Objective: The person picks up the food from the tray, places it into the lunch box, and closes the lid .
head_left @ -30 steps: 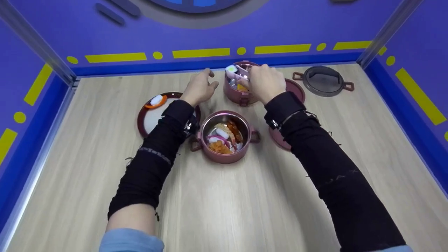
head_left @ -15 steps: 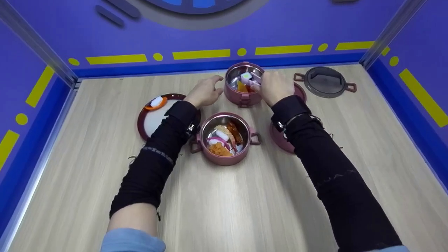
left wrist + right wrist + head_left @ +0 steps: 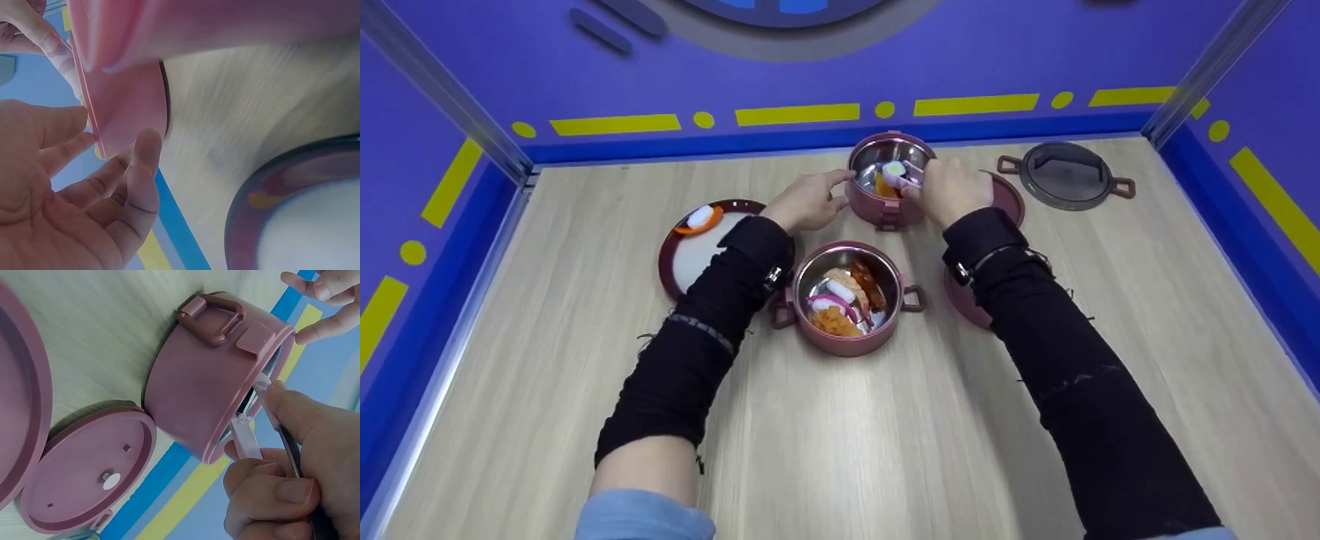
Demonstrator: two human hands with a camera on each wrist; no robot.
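Observation:
My right hand (image 3: 956,191) grips a pair of tongs (image 3: 289,447) with pale pink tips and dark, metallic handles. The tips reach over the rim into the rear pink pot (image 3: 879,212), at a white roll with a green-yellow centre (image 3: 893,172); whether they still pinch it I cannot tell. A yellow-orange food piece (image 3: 883,187) lies beside the roll in that pot. With fingers extended, my left hand (image 3: 811,202) touches the left side of the same pot's rim, as the left wrist view (image 3: 84,191) also suggests.
A front pink pot (image 3: 847,346) holds several toy foods. To its left, a dark-rimmed plate (image 3: 690,259) bears an orange-and-white piece (image 3: 701,217). Pink lids (image 3: 1009,196) lie at the right, partly under my right arm. Farther right is a dark glass lid (image 3: 1067,176).
My right hand has moved slightly right, and the roll has gone from the pot's left rim down into it. My left hand has moved right, up to the rear pot's rim.

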